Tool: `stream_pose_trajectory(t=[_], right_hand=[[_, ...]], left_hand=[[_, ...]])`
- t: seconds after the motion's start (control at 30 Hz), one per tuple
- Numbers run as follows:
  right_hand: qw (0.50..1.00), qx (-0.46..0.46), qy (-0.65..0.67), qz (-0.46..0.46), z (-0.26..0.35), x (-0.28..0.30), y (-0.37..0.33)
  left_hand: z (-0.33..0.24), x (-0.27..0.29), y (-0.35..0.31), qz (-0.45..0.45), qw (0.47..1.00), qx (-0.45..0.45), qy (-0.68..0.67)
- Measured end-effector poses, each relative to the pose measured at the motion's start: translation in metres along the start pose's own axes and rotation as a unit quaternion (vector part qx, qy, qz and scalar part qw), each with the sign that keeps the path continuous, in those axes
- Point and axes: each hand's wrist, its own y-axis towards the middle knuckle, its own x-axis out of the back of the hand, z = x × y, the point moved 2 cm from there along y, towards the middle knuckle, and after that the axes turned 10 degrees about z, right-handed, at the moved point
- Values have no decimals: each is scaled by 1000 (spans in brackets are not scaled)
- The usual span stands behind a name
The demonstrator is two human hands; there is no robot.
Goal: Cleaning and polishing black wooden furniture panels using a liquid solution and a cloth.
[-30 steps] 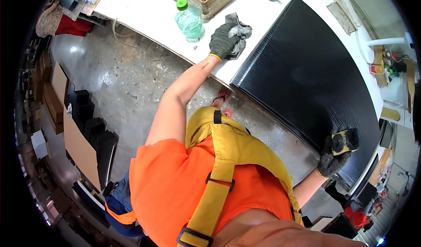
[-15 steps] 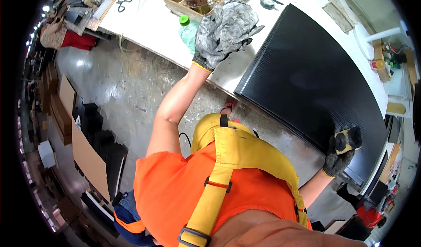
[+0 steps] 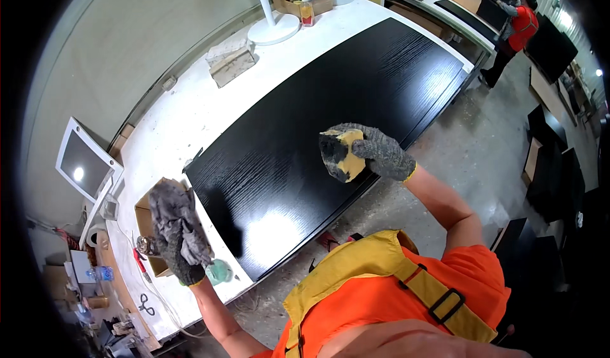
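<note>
A large black panel (image 3: 305, 123) with a shiny wood-grain surface lies across the white table (image 3: 155, 145). My gloved right hand (image 3: 389, 153) grips a yellow sponge (image 3: 353, 161) with black stains, over the panel's near edge; whether it touches the panel I cannot tell. In my gloved left hand (image 3: 185, 268) is a crumpled grey rag (image 3: 171, 215). That hand is left of the panel, over a cardboard box (image 3: 143, 215) and beside a pale green bottle (image 3: 220, 271). The rag hides part of the box.
Scissors (image 3: 146, 304) and a red-handled tool (image 3: 141, 261) lie at the table's left. Behind the panel stand a white lamp base (image 3: 273, 29), worn blocks (image 3: 232, 67) and a box of bottles (image 3: 321, 3). A person (image 3: 522, 29) works at the far right.
My view has swung round, bringing the panel to the middle. My right hand with the sponge has moved to the panel's near edge. My left hand still holds the rag near the box.
</note>
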Motion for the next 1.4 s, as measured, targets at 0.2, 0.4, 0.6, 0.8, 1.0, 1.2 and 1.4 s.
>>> stream_pose_trajectory(t=[0.2, 0.4, 0.6, 0.8, 1.0, 1.2, 1.4], right_hand=[[1000, 8, -4, -4, 13, 20, 0], [978, 118, 147, -93, 2, 57, -23], [964, 143, 152, -165, 4, 71, -83], [968, 197, 115, -108, 28, 107, -185], [874, 309, 295, -232, 39, 193, -348], [753, 290, 390, -443, 36, 221, -479], [695, 347, 477, -410, 43, 249, -513]], left_hand=[[-12, -22, 12, -3, 968, -19, 252], [-35, -82, 55, 140, 969, 14, 205], [-19, -161, 102, 234, 916, -64, 321], [-20, -289, 138, 361, 861, -174, 313], [-6, -495, 154, 430, 883, -38, 183], [22, -694, 185, 527, 848, 24, 45], [58, -823, 214, 549, 818, 167, 33]])
